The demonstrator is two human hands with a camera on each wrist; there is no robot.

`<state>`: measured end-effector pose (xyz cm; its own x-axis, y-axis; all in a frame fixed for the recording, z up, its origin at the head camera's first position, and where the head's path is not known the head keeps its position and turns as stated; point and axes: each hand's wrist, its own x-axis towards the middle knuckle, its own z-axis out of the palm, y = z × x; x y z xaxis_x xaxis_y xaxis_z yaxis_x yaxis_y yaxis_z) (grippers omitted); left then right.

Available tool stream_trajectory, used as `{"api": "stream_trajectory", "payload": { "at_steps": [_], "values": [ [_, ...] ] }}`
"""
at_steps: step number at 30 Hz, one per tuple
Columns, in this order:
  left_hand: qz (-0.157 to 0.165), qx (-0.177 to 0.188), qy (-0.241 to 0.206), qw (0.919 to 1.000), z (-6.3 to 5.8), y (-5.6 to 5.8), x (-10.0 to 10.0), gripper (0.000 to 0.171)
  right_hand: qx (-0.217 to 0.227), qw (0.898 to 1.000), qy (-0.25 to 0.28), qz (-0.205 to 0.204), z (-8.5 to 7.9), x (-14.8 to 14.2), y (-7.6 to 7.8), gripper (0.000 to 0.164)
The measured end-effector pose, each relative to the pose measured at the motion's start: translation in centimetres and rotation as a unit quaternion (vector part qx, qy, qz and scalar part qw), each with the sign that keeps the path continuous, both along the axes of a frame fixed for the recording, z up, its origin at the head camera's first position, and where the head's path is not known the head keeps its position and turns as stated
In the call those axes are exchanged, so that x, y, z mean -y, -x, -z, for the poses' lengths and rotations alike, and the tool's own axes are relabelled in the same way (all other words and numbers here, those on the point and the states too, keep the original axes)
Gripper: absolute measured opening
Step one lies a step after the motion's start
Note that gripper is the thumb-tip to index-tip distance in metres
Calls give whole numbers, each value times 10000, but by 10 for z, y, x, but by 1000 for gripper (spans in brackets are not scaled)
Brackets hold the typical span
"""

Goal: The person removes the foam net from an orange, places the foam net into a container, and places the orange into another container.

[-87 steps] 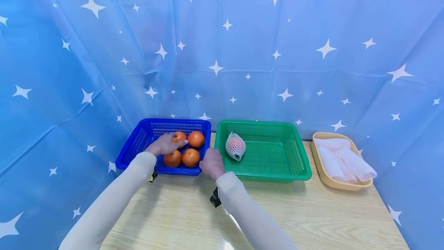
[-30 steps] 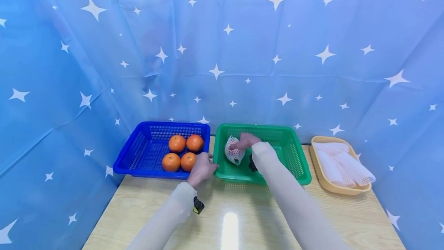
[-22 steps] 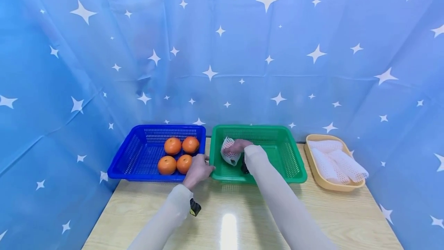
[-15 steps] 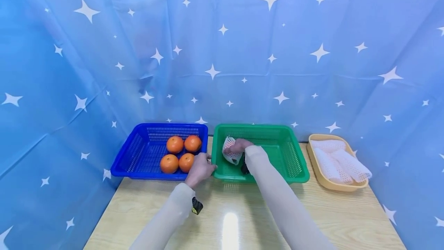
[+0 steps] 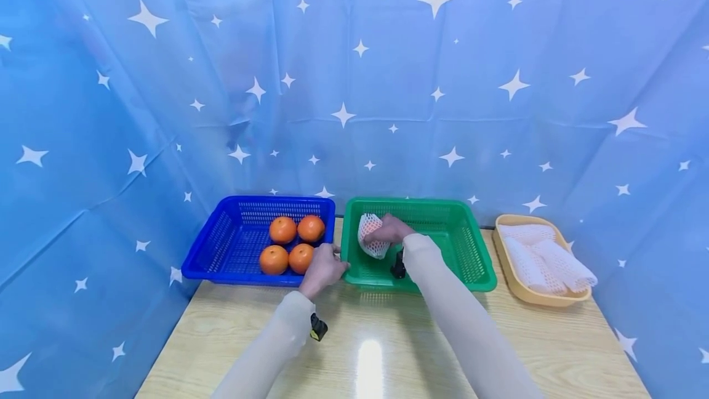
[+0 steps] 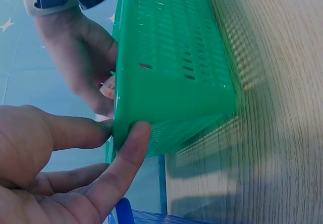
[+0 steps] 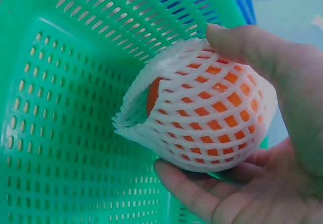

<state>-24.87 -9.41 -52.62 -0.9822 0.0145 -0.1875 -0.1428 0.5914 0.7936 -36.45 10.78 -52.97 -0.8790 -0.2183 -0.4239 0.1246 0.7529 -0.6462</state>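
An orange in a white foam net sleeve is held in my right hand, inside the green basket. Thumb and fingers lie on opposite sides of the netted fruit, and the sleeve's open end points away from the palm. My left hand pinches the green basket's front-left rim; in the left wrist view its fingertips press the rim from both sides. Close by that hand, several bare oranges sit in the blue basket.
To the right stands a yellow tray with several white foam net sleeves. All the containers stand on a wooden table in front of a blue star-patterned curtain.
My left hand has left the oranges in the blue basket and taken the green basket's rim. My right hand has moved from between the baskets onto the netted orange, now slightly turned.
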Motion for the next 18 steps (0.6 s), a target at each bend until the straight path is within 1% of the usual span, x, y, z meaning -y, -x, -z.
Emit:
{"api": "stream_trajectory", "payload": {
  "at_steps": [2,4,6,9,14,18],
  "values": [
    [-3,-42,-5,10000,0,-1,0,40,-98,9998,158,-46,-7,-2,-7,89],
    [14,-111,49,9999,1,-1,0,40,-203,9993,287,-99,-16,-5,-15,88],
    [28,-142,53,9999,1,-1,0,41,-301,9986,402,-146,-22,-8,-19,87],
    [3,-88,-25,10000,2,0,0,40,-495,9975,445,-250,-32,-11,-24,89],
    [-41,-24,-213,9998,2,0,0,38,-726,9951,635,-222,-45,-18,-33,92],
    [-46,-65,-245,9997,2,-2,0,41,-880,9924,852,-152,-52,-22,-46,95]
  ]
}}
